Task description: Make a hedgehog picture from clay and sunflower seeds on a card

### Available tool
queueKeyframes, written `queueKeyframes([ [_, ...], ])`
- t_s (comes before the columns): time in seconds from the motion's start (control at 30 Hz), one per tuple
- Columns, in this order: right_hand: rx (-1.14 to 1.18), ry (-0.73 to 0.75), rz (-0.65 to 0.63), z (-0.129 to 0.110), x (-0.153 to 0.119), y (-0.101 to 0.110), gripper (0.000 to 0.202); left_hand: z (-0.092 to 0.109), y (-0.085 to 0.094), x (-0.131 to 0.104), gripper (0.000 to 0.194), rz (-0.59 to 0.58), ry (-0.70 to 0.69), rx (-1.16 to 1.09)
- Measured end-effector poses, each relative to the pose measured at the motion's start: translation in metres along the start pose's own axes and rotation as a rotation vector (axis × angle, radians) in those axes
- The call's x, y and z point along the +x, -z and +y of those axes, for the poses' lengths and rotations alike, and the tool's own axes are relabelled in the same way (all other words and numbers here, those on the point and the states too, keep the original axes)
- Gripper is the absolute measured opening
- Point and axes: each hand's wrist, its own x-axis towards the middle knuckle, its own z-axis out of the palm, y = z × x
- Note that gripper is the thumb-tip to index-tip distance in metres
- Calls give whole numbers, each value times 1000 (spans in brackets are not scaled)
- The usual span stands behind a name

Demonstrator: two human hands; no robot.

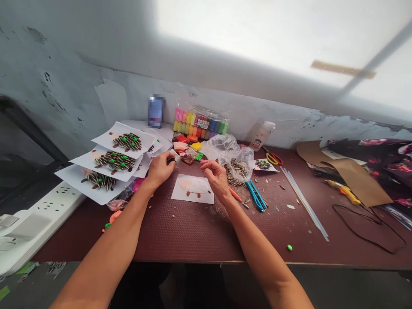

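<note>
A small black lump in clear plastic [171, 160] is pinched between the thumb and fingers of my left hand [162, 168], above the table's middle. My right hand [216, 177] is raised at the right edge of the white card, its fingers curled toward the thumb; anything between them is too small to make out. Between and below my hands lies the white card [193, 198]. It bears a pale oval animal shape with a pinkish head end, brown feet and a dark spot at the right. Behind it sit opened packets of coloured clay [184, 146].
Finished cards with seed spines [117, 161] are stacked at left beside a power strip [41, 214]. A plastic bag of striped seeds [238, 169], blue cutter [255, 195], scissors [273, 159], glue sticks [304, 201] and glue gun [344, 192] lie right. A bottle [262, 135] stands behind.
</note>
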Motion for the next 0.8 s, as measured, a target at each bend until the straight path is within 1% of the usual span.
queueKeyframes([
  [0.1,0,-77,-39,0,-1,-1,14,2,1,-5,29,-17,-28,340],
  [0.17,-2,-110,-62,-1,-1,-1,15,5,0,-9,37,-34,-59,481],
  [0.27,54,-129,-100,-1,0,-2,21,10,-1,-14,44,-22,-155,571],
  [0.33,97,-140,-121,0,1,-2,26,11,-1,-15,43,-21,-204,603],
  [0.43,120,-153,-128,2,2,-1,30,11,0,-16,38,-36,-208,640],
  [0.53,112,-158,-109,5,3,-1,33,16,1,-17,36,4,-255,589],
  [0.67,78,-128,-74,10,3,0,31,28,2,-16,33,82,-396,394],
  [0.73,44,-80,-44,13,3,1,27,33,1,-17,28,82,-421,290],
  [0.8,8,-24,-19,15,3,2,24,36,-1,-17,23,31,-379,144],
])
